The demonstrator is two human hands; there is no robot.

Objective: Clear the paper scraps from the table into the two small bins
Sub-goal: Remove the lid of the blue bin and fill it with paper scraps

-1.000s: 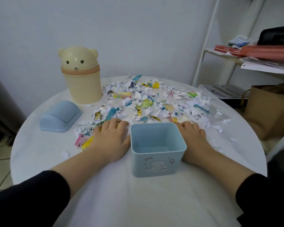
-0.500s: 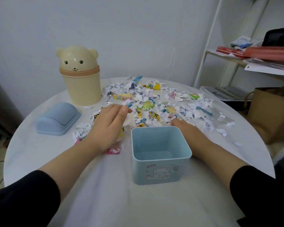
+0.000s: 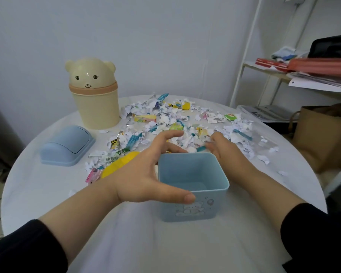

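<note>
Left hand (image 3: 144,174) now beside bin (image 3: 205,210), scraps (image 3: 165,119) behind

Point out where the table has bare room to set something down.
Bare: the table in front of the blue bin, and at left, nearer than the blue lid. Crowded: paper scraps fill the middle behind the bin.

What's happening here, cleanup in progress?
A person sits at a round white table strewn with paper scraps. Their left hand is spread open at the left side of an open blue bin, which looks empty. The right hand reaches into the scraps behind the bin's far right corner; its fingers are blurred. The blue lid lies to the left, and the bear bin stands closed behind it.
</note>
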